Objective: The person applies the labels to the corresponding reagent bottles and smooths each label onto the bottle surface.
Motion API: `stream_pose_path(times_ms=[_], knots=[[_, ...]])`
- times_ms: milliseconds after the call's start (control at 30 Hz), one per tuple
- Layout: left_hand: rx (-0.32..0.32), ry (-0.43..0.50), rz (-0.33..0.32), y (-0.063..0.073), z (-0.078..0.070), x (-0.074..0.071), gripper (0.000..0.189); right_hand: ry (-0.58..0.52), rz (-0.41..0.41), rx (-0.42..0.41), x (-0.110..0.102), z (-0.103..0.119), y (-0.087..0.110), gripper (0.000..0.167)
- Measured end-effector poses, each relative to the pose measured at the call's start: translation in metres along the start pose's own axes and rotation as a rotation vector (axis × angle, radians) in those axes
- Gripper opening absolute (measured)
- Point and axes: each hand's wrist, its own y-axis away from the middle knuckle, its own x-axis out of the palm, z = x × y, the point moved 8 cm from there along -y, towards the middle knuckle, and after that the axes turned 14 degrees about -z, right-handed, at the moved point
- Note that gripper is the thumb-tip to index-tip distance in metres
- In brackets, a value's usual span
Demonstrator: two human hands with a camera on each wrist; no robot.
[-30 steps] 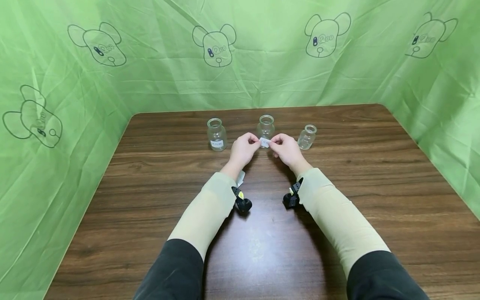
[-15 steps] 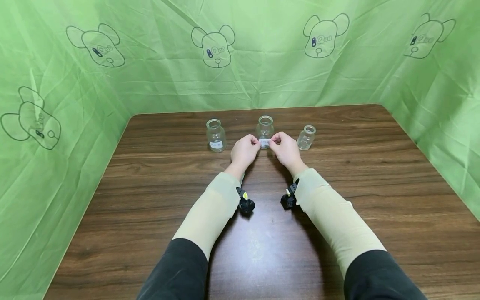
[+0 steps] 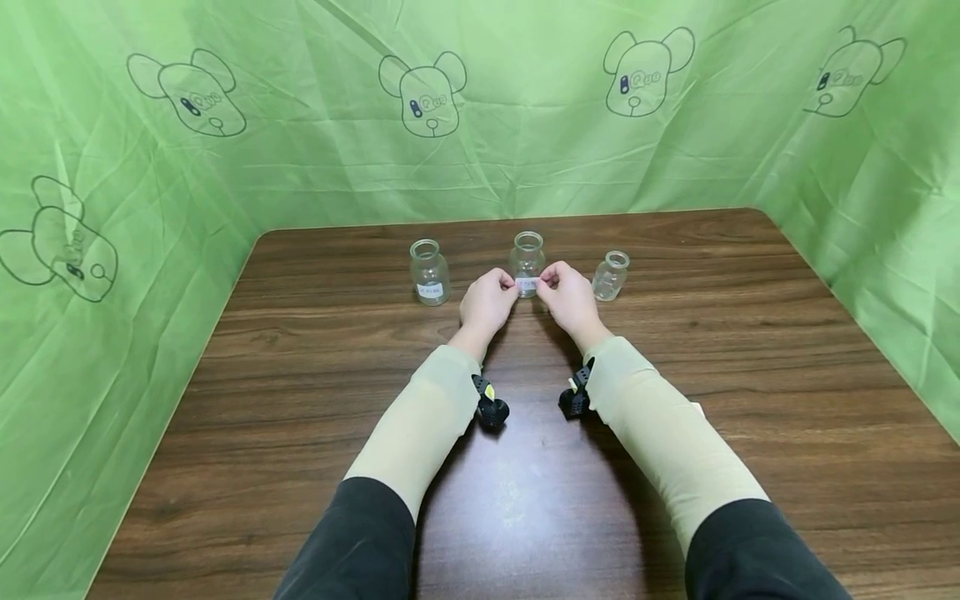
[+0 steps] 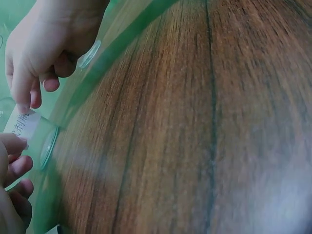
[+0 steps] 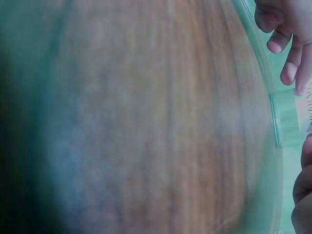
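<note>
In the head view my left hand [image 3: 486,305] and right hand [image 3: 572,305] meet at the middle glass jar [image 3: 527,257]. A white label [image 3: 527,284] with printed writing lies against the front of that jar. Its left end is pinched by my left fingertips, its right end by my right fingertips. The left wrist view shows the label [image 4: 27,126] between the two hands, close to the jar's base. Part of the label [image 5: 304,112] also appears at the edge of the right wrist view. The jar stands upright, its lower sides partly hidden by the hands.
To the left stands a glass jar [image 3: 430,271] that bears a white label. A smaller glass jar [image 3: 611,277], with no label seen, is on the right, near my right hand. Green cloth [image 3: 517,167] hangs behind the wooden table [image 3: 300,358].
The label, tilted between my fingers one second ago, now lies level along the jar's front. My left forearm has shifted slightly right; the jars stay standing in place.
</note>
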Motion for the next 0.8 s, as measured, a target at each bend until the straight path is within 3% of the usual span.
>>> stream_pose_path(times_ms=[200,367,533,800], knots=[[0.011,0.066,-0.012,-0.002,0.003,-0.007,0.033,-0.065,-0.004,0.034,-0.002,-0.004,-0.001,0.034],[0.05,0.121,0.0,-0.008,-0.002,-0.009,0.055,-0.039,0.023,0.0,-0.003,-0.003,-0.008,0.057],[0.111,0.061,0.035,-0.011,-0.01,-0.007,0.063,0.009,0.088,-0.046,0.002,0.003,-0.008,0.063],[0.136,-0.024,0.025,-0.011,-0.009,-0.009,0.053,0.022,0.092,-0.077,0.002,0.006,-0.009,0.058]])
